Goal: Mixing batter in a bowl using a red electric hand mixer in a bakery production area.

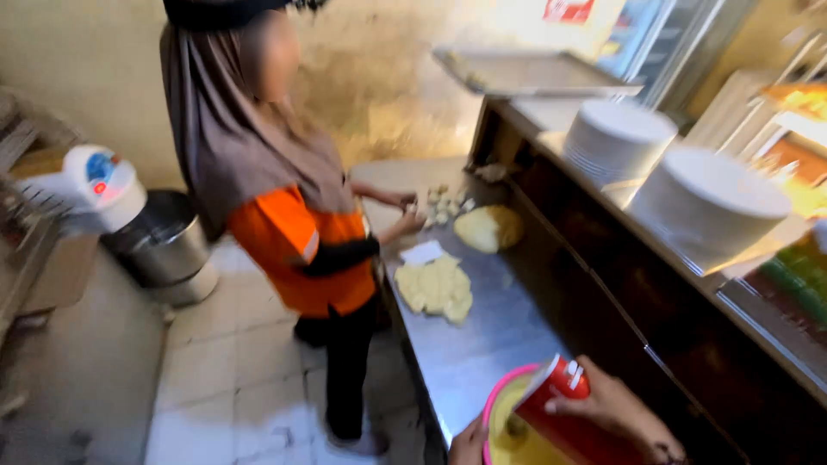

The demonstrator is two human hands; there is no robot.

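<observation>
Red can (560, 409) tilts mouth-down over the pink bowl (500, 405) at the desk's (482, 344) near end, right hand (616, 413) closed around it for pouring. Left hand (468, 443) steadies the bowl's rim; its grip is mostly hidden, so I cannot tell.

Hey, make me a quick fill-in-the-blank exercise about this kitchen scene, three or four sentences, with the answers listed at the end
1. The right hand tilts a red ____ over the bowl.
2. The pink-rimmed bowl holds a ____ liquid.
3. Dough pieces lie on the ____ counter.
4. The co-worker wears an ____ top.

Missing words: can; yellow; steel; orange
</observation>
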